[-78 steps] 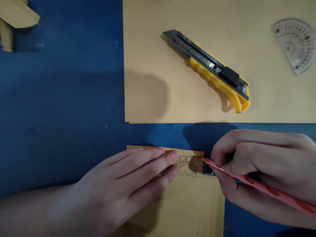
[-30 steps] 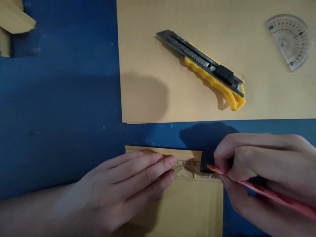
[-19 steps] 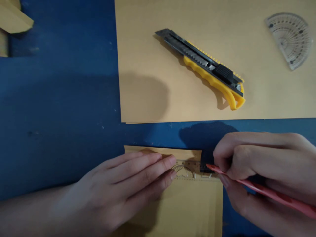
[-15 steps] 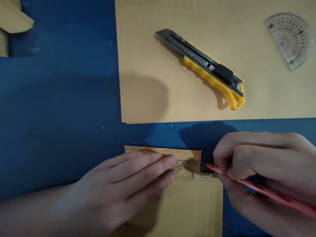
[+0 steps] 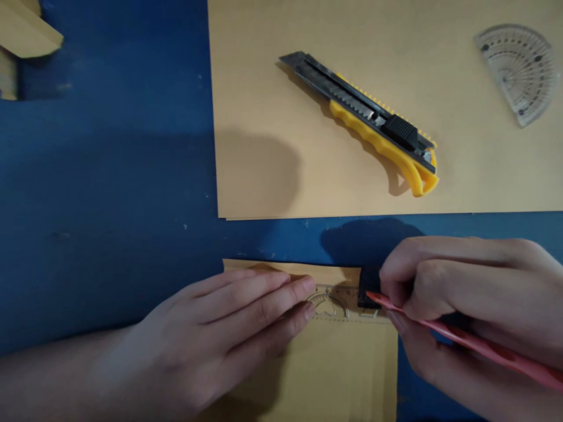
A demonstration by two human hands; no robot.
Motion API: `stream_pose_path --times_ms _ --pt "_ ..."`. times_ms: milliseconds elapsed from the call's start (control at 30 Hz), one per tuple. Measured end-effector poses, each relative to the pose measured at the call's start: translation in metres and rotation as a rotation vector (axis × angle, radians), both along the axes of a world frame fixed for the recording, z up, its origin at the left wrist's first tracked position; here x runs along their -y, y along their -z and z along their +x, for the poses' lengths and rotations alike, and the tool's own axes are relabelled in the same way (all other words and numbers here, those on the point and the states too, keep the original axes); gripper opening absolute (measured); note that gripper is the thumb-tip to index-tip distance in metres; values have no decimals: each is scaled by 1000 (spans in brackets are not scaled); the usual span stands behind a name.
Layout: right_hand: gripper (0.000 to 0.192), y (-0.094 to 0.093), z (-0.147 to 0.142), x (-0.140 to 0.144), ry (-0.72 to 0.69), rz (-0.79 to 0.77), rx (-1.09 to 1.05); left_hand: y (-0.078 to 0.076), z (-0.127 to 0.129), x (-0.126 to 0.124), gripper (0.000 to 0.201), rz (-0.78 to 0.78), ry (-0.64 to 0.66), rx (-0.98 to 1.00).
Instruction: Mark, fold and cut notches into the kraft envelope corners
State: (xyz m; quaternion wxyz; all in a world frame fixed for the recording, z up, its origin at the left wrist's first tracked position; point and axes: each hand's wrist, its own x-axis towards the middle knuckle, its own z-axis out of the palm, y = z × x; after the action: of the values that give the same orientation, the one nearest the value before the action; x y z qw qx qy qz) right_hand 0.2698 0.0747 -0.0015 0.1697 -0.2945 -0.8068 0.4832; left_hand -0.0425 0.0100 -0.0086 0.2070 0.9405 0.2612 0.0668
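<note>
My left hand (image 5: 220, 337) lies flat, fingers stretched out over a clear plastic ruler (image 5: 358, 312) and pressing it onto a tan sheet of card (image 5: 338, 369). The ruler has a small protractor cut-out, and its left part is hidden under the fingers. A flap along the card's upper edge ends short of the right side. My right hand (image 5: 466, 310) is closed around a pink-red pen (image 5: 475, 341), its point at the ruler's upper edge beside the end of the flap. Whether the point touches is hard to tell.
A larger tan sheet (image 5: 250, 70) lies beyond my hands on the blue table (image 5: 109, 193). On it rest a yellow and black utility knife (image 5: 373, 120), blade extended to the left, and a clear protractor (image 5: 521, 73). Folded tan card pieces (image 5: 30, 32) sit at the upper left.
The whole view shifts slightly to the right. Both hands, the pen and the ruler keep nearly the same places on the card.
</note>
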Motion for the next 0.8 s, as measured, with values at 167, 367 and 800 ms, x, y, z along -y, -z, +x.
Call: stream_pose_path --times_ms 167,367,800 --pt "22 1 2 0 -15 35 43 0 -2 2 45 -17 13 -22" --pt "24 1 3 1 -10 63 55 0 -1 1 45 4 9 -10" --pt "23 2 -2 -3 -18 112 71 -1 -2 1 45 -2 12 -23"
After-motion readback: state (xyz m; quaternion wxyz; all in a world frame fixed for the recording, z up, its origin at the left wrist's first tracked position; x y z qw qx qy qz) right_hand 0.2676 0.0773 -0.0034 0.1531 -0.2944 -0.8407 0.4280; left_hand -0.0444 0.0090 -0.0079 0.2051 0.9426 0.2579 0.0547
